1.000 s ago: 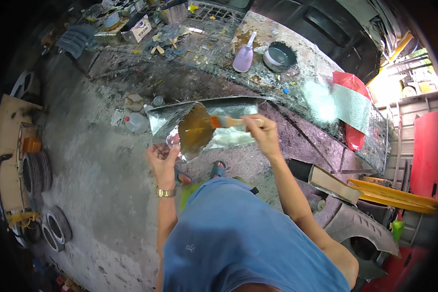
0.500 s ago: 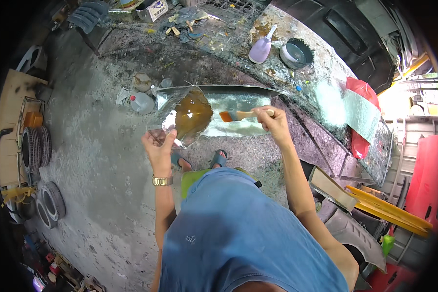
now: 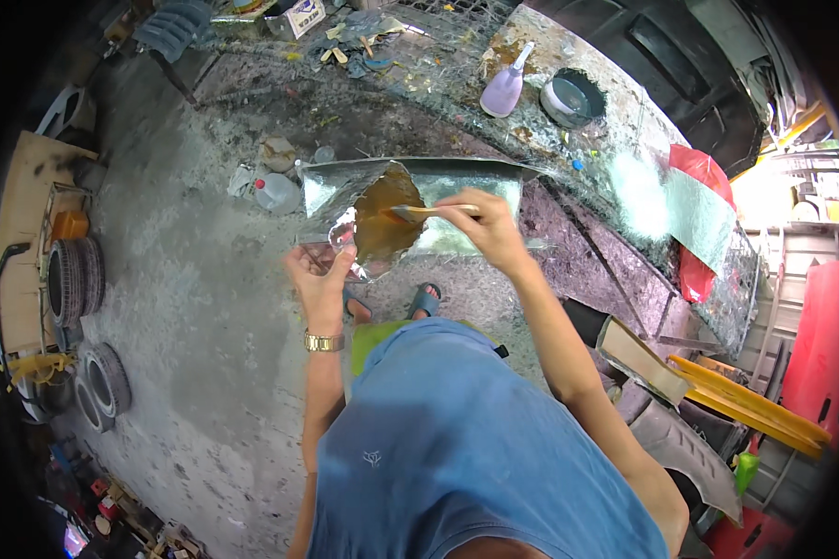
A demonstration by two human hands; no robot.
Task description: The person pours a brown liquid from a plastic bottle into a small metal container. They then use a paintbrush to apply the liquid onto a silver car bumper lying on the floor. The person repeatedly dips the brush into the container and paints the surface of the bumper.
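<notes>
My left hand (image 3: pixel 323 272) pinches the near-left edge of a clear, crinkled piece with a ragged rim (image 3: pixel 343 229). Amber, wet-looking resin (image 3: pixel 378 235) fills the middle of it; whether the piece is a container or a bent sheet is hard to tell. In my right hand (image 3: pixel 485 224) is a paintbrush (image 3: pixel 438 211), gripped by its pale wooden handle. Its bristles reach into the amber patch. Behind both hands lies a long, glossy, pale green panel (image 3: pixel 485 186), partly covered by the clear piece and my right hand.
On the stained bench stand a lilac squeeze bottle (image 3: pixel 503 91) and a dark-rimmed bowl (image 3: pixel 572 98). A clear jug with a red cap (image 3: pixel 278 194) sits left of the panel. Tyres (image 3: pixel 73 279) are at far left, with car panels (image 3: pixel 676 433) and yellow parts (image 3: pixel 755 401) at right.
My right hand has carried the brush left and its bristles have gone from over the panel into the amber resin. My left hand and the clear piece have shifted slightly right.
</notes>
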